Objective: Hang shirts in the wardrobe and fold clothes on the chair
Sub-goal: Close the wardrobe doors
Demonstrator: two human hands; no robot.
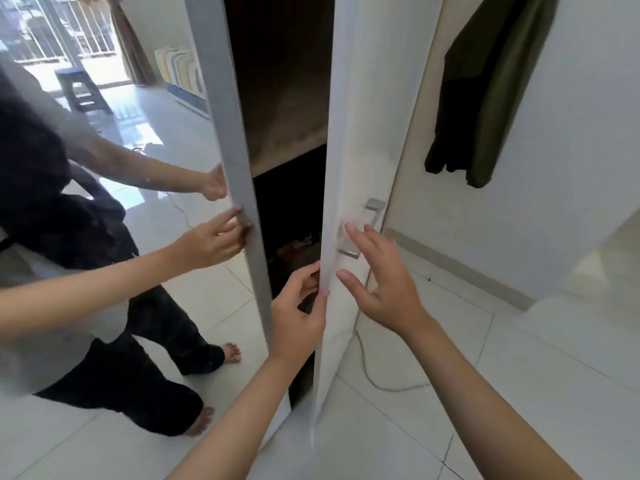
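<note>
A person's left hand (298, 306) grips the edge of the right wardrobe door (360, 140) while the right hand (384, 285), fingers spread, reaches toward its handle (363, 230); opening the wardrobe appears underway, a green shirt (491, 84) hanging beyond, likely next.

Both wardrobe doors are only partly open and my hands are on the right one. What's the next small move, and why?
Probably swing the right door further open. The left hand pinches its free edge and the right hand lies open on its face beside the metal handle, while the gap to the mirrored left door looks too narrow for hanging shirts inside.
</note>
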